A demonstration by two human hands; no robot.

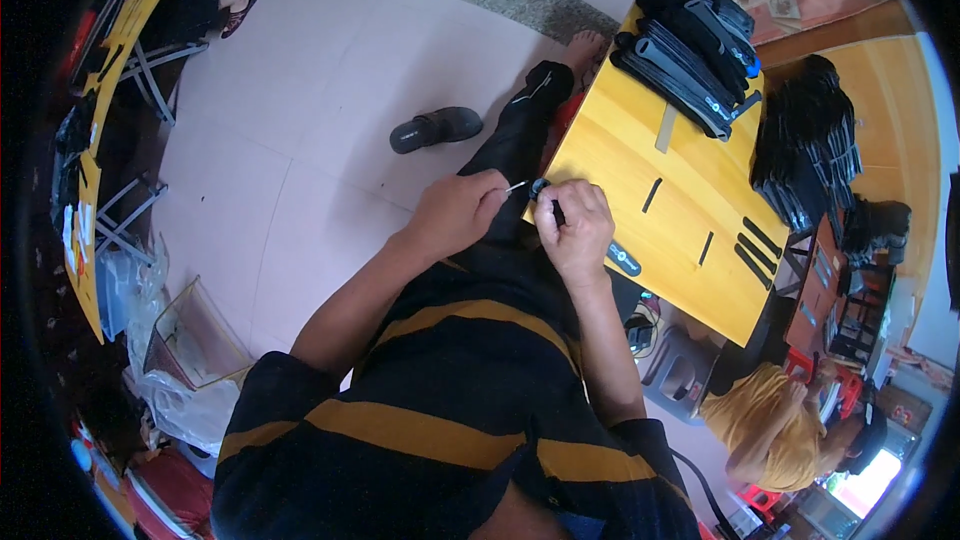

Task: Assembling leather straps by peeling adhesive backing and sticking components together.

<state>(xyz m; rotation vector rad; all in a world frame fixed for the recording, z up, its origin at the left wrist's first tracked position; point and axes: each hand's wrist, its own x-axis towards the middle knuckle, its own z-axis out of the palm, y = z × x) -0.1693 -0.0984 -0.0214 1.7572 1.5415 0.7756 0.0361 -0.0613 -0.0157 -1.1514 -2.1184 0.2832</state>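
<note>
My left hand (458,215) is closed in a pinch on a thin, pale, pointed tool (516,186), too small to name for certain. Its tip points at a small dark piece (540,188) that my right hand (577,230) pinches between thumb and fingers. Both hands meet over my lap, beside the near left edge of the yellow table (610,145). Close to my right wrist, a black rounded tab (623,259) with pale print lies on the table. Several short black strips (752,262) lie farther right, and a grey-brown strip (665,128) lies beyond.
Folded black fabric goods (690,60) are stacked at the table's far end, with another black pile (808,145) beyond its right side. A dark slipper (435,129) sits on the floor. Someone in a yellow shirt (765,425) is at lower right. A wire-framed basket (195,335) stands left.
</note>
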